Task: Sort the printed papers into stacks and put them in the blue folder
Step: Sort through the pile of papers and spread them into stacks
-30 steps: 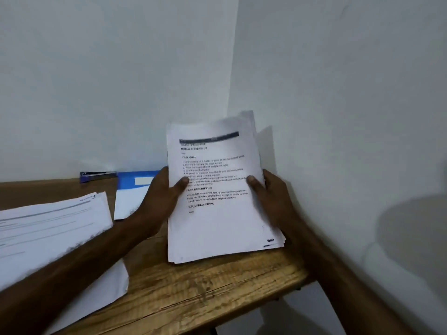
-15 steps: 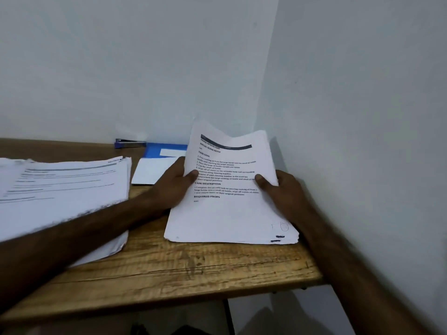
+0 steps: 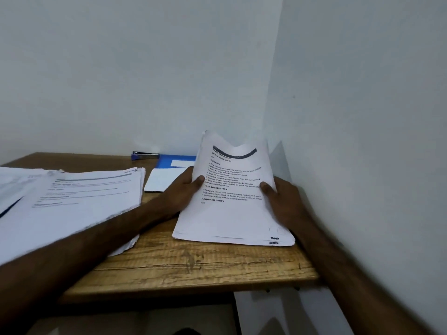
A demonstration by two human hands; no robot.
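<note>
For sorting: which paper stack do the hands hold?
The right stack: left hand and right hand grip its sides, top bowed; the left stack lies flat.

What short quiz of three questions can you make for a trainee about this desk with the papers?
1. True or false: the left hand and the right hand both hold the same stack of papers.
2. Where is the blue folder? A) at the back of the table, by the wall; B) under the table; C) in the right hand.
3. Fill in: the other pile of papers lies to the ____ of the held stack.

Key: 1 true; 2 A; 3 left.
</note>
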